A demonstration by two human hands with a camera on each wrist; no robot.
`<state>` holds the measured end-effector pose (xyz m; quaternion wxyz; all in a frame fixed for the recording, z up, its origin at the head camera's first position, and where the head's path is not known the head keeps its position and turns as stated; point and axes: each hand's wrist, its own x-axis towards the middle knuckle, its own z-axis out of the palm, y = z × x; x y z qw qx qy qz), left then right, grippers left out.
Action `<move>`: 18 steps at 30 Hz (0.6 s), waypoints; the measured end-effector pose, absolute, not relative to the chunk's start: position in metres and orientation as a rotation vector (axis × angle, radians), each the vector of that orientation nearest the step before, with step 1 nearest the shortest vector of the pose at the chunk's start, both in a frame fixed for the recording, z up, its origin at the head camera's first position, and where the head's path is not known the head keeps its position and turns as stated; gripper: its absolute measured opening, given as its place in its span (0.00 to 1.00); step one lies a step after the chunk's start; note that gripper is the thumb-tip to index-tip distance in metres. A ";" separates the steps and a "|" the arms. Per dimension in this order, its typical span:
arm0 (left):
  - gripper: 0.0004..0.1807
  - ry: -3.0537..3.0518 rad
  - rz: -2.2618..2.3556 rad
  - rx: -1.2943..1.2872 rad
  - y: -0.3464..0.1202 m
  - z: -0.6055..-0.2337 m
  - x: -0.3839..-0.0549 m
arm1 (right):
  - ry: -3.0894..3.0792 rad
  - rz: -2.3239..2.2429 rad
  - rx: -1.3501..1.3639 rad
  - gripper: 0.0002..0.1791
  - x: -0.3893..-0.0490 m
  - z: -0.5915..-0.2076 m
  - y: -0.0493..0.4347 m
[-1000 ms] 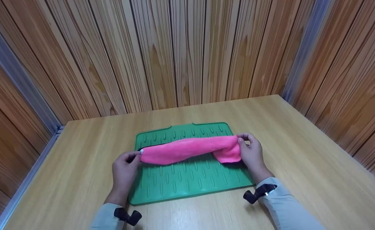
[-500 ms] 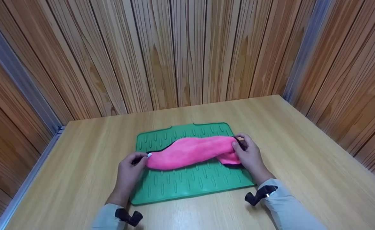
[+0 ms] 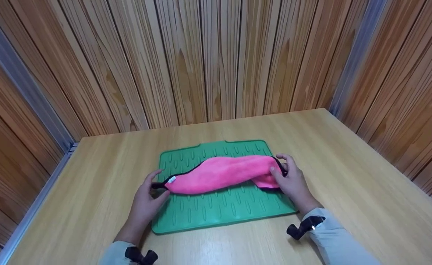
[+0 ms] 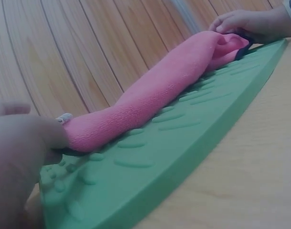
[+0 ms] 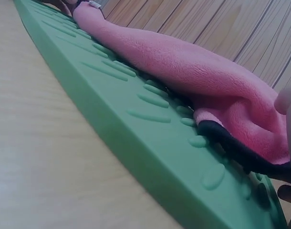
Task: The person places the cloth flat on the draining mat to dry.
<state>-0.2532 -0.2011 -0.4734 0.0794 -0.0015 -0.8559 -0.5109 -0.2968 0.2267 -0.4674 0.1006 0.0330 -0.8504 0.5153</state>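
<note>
A long pink plush cloth [image 3: 219, 175] with black edging and a small white tag [image 3: 172, 179] lies across a green ribbed mat [image 3: 216, 213]. Its right end folds under, showing a flap with a dark rim [image 5: 231, 143] in the right wrist view. My left hand [image 3: 146, 202] is at the cloth's left end, thumb and forefinger spread on either side of the black tip. At the other end my right hand [image 3: 291, 182] holds the cloth, thumb on the pink face and fingers behind the black edge. Part of the left fingers is hidden in the left wrist view.
The mat rests on a light wooden table [image 3: 102, 176]. Wood-plank walls [image 3: 216, 62] stand behind and at both sides, with grey metal strips [image 3: 359, 55] in the corners. Dark wrist cameras [image 3: 306, 227] sit on both sleeves.
The cloth has gone from stretched between both hands to resting on the mat. My left thumb and forefinger have parted from their pinch, and the black left tip now shows.
</note>
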 end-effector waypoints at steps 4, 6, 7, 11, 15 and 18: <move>0.40 -2.578 -1.513 -0.055 -0.200 -0.475 -0.250 | -2.542 1.473 0.123 0.29 -0.292 -0.469 0.230; 0.38 -2.605 -1.499 -0.055 -0.198 -0.475 -0.249 | -2.536 1.424 0.164 0.28 -0.290 -0.470 0.231; 0.36 -2.618 -1.492 -0.057 -0.197 -0.475 -0.248 | -2.527 1.396 0.189 0.29 -0.289 -0.471 0.232; 0.26 -2.670 -1.439 -0.058 -0.195 -0.476 -0.243 | -2.488 1.294 0.291 0.31 -0.285 -0.474 0.234; 0.17 -2.715 -1.366 -0.091 -0.195 -0.478 -0.242 | -2.480 1.240 0.365 0.28 -0.282 -0.476 0.235; 0.16 -2.744 -1.331 -0.086 -0.194 -0.479 -0.242 | -2.487 1.220 0.399 0.22 -0.281 -0.476 0.233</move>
